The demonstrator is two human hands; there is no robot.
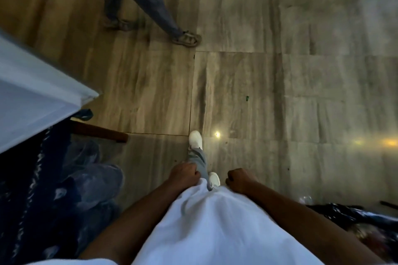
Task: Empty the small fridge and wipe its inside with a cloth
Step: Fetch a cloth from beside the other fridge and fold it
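I look straight down at a tiled floor point(247, 84) while standing. My left hand point(185, 175) hangs by the hem of my white shirt with its fingers loosely curled and nothing in it. At the other side of my waist my right hand point(240, 179) hangs the same way, curled and holding nothing. A white flat-topped corner point(32, 103) juts in from the left; I cannot tell whether it is the fridge. No cloth is in view.
Another person's legs in sandals point(187, 37) cross the floor at the top. Clear plastic-wrapped bundles point(92, 178) and dark blue fabric point(43, 168) lie at the lower left beside a brown wooden bar point(99, 132). A black plastic bag point(344, 215) lies at the lower right.
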